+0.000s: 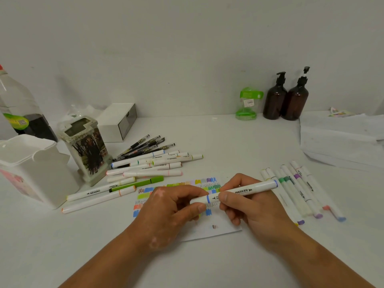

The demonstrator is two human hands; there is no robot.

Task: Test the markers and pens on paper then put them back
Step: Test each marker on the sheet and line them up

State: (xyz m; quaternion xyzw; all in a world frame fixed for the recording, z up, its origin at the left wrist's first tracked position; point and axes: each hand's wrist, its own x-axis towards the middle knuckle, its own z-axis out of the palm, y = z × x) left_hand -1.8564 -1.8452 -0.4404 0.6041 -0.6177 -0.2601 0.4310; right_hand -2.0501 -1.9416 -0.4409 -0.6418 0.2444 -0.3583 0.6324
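Note:
Both hands hold one white marker with blue bands (245,191) level above the test paper (209,229). My left hand (172,206) pinches its left cap end. My right hand (247,206) grips the barrel near the middle. The paper lies flat under the hands and carries several colour swatches and scribbles. A pile of white markers (158,163) and black pens (145,145) lies to the left of the paper. A row of capped markers (297,188) lies to the right.
A white holder box (35,169) and a printed pen holder (87,146) stand at the left, with a plastic bottle (18,104) behind. Two brown pump bottles (286,100) and a green container (248,103) stand by the wall. Stacked white paper (340,138) lies at the right.

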